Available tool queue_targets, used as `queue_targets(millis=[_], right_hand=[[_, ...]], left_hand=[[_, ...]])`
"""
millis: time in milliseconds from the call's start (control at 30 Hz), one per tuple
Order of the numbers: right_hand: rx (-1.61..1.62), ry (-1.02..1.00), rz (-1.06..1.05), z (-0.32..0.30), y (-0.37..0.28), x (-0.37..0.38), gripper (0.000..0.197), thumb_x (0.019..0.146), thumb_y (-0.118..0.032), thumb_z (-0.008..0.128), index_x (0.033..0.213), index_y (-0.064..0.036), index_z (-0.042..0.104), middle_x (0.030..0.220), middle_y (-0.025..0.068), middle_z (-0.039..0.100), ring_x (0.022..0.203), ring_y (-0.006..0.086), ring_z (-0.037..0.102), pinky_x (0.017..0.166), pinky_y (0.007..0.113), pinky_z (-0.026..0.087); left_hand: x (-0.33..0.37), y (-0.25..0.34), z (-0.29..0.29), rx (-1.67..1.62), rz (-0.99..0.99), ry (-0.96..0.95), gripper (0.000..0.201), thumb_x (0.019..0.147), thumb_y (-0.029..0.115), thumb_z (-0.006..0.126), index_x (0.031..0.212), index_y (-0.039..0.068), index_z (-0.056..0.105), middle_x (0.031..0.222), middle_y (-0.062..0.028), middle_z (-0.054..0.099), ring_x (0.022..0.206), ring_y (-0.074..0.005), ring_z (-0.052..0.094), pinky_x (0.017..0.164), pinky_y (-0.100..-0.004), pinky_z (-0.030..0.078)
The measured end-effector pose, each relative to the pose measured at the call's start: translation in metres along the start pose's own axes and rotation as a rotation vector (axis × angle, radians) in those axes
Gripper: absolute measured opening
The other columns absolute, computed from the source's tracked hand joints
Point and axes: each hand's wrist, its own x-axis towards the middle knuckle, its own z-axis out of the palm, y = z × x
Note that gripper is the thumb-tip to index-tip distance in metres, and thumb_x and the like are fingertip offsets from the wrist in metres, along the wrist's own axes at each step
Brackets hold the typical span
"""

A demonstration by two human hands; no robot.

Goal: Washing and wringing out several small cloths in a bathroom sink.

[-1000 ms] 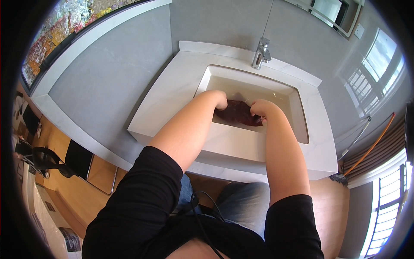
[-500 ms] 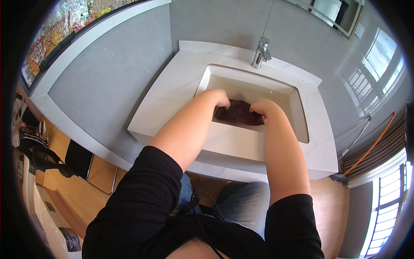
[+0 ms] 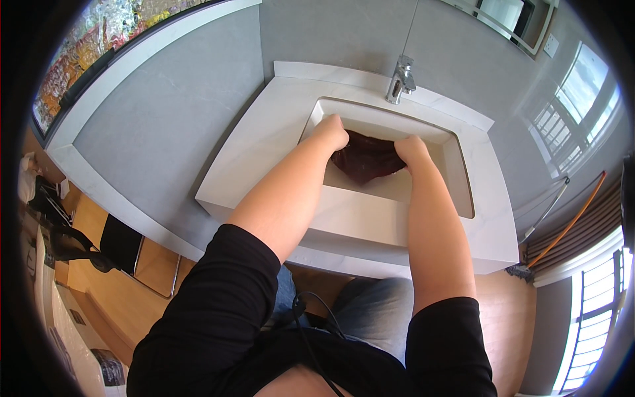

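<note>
Cloth [image 3: 367,157], dark red, spreads inside the white sink [image 3: 383,121] between the left hand [image 3: 335,132] and the right hand [image 3: 412,151], whose curled fingers (partly hidden from above) grip its opposite sides.

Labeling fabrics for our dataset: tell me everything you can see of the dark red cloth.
The dark red cloth looks like thin, soft, wet fabric, nearly brown in shade, with folds and a faint sheen. It is spread between the left hand and right hand, which grip its two sides, and sags toward a rounded point nearest the person. It is within the white sink; whether its lower part touches water is unclear.
</note>
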Motion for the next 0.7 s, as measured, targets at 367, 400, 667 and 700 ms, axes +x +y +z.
queue_targets(millis=[367, 400, 667, 700], right_hand=[[0.508, 0.696, -0.328, -0.030, -0.025, -0.030, 0.015, 0.085, -0.015, 0.059, 0.096, -0.0046, 0.061, 0.094, 0.0164, 0.065, 0.089, 0.0337, 0.061, 0.082, 0.045, 0.048], [0.517, 0.711, -0.319, -0.034, -0.032, -0.039, 0.016, 0.087, -0.013, 0.057, 0.100, -0.0046, 0.060, 0.100, 0.0168, 0.063, 0.093, 0.0334, 0.058, 0.085, 0.044, 0.046], [0.623, 0.921, -0.461, -0.044, -0.041, -0.054, 0.019, 0.091, -0.013, 0.053, 0.106, -0.0020, 0.056, 0.110, 0.0159, 0.058, 0.103, 0.0323, 0.053, 0.092, 0.043, 0.043], [0.630, 0.904, -0.446, -0.044, -0.041, -0.055, 0.019, 0.091, -0.013, 0.053, 0.106, -0.0013, 0.056, 0.111, 0.0162, 0.058, 0.104, 0.0322, 0.052, 0.093, 0.042, 0.043]], left_hand=[[-0.007, 0.018, -0.015, -0.400, 0.375, 0.663, 0.021, 0.079, 0.007, 0.074, 0.094, 0.004, 0.059, 0.092, -0.0124, 0.064, 0.083, -0.0284, 0.062, 0.075, -0.0387, 0.050], [-0.008, 0.019, -0.017, -0.433, 0.446, 0.713, 0.021, 0.079, 0.004, 0.074, 0.093, 0.004, 0.059, 0.092, -0.0118, 0.063, 0.083, -0.0278, 0.061, 0.074, -0.0379, 0.050], [-0.010, 0.025, -0.025, -0.511, 0.578, 0.833, 0.025, 0.075, -0.005, 0.073, 0.091, 0.004, 0.054, 0.087, -0.0086, 0.058, 0.077, -0.0240, 0.057, 0.071, -0.0347, 0.048], [-0.010, 0.025, -0.025, -0.503, 0.586, 0.836, 0.025, 0.076, -0.005, 0.073, 0.091, 0.004, 0.055, 0.087, -0.0084, 0.058, 0.077, -0.0236, 0.057, 0.070, -0.0346, 0.049]])
